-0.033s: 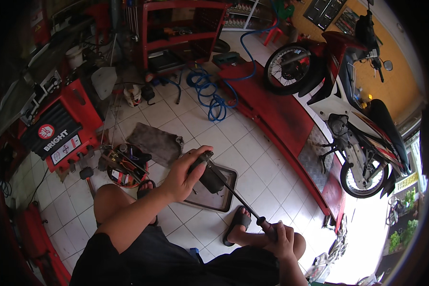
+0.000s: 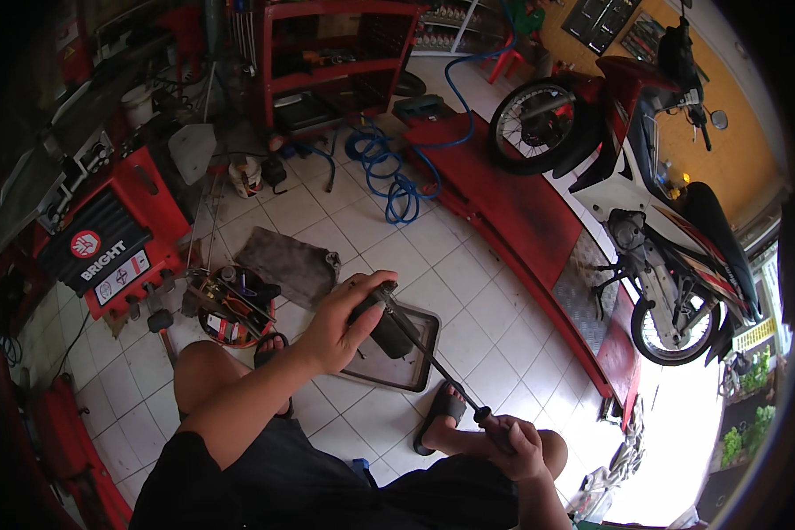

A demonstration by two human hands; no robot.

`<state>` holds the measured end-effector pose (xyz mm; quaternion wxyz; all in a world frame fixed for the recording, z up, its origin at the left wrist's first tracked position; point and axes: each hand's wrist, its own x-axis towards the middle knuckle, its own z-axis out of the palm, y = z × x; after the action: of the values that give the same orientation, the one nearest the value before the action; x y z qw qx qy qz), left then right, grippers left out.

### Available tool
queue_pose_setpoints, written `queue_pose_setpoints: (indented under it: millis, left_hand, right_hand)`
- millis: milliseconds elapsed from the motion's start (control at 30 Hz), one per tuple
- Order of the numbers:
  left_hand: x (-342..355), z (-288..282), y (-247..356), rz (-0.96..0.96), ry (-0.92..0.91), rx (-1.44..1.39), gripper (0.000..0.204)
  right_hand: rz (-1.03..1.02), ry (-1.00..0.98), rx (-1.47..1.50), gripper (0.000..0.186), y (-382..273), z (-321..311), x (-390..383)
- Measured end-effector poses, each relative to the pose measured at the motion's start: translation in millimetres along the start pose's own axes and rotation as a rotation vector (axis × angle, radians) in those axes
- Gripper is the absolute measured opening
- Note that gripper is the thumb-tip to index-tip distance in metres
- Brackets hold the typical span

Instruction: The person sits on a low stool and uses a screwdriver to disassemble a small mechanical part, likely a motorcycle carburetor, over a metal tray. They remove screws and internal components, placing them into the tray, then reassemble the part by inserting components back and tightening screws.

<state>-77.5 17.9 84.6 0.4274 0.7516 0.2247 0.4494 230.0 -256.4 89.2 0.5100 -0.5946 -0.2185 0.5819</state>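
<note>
My left hand (image 2: 340, 327) is closed round a dark cylindrical metal part (image 2: 390, 334), held tilted in front of my knees. In my right hand (image 2: 519, 449), low and to the right, is the brownish handle of a long screwdriver (image 2: 448, 378). Its dark shaft runs up and left to the top end of the part; the exact contact of the tip is hard to make out. Below the part, a shallow metal tray (image 2: 406, 378) lies on the tiles. Beside it on the left is a grey, stained cloth (image 2: 283, 263).
A round container of tools (image 2: 230, 305) stands near my left foot, with a hammer (image 2: 162, 327) beside it. Coiled blue hose (image 2: 384, 172) lies farther off. To the right, a motorcycle (image 2: 632, 203) stands by a red ramp (image 2: 521, 238). Red equipment (image 2: 124, 234) is at left.
My right hand has shifted its grip slightly, its fingers now wrapped differently round the screwdriver handle. My left hand and the metal part stay nearly in place.
</note>
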Motion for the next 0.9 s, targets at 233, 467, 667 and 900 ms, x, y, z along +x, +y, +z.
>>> queue_pose_setpoints:
  millis: [233,467,667,900]
  left_hand:
    - [-1,0,1,-0.05,0.006,-0.031,0.043]
    - [2,2,1,0.027,0.034,0.027,0.042]
    - [-1,4,-6,0.001,0.069,0.062,0.042]
    - [-1,7,-8,-0.059,-0.032,0.055,0.041]
  right_hand:
    - [-0.848,-0.023,-1.009,0.062,-11,19,-1]
    - [-0.499,-0.104,-0.625,0.072,-6,40,1]
    - [-0.431,0.217,-0.406,0.045,3,28,4]
    - [-0.113,-0.32,-0.291,0.035,-8,26,7]
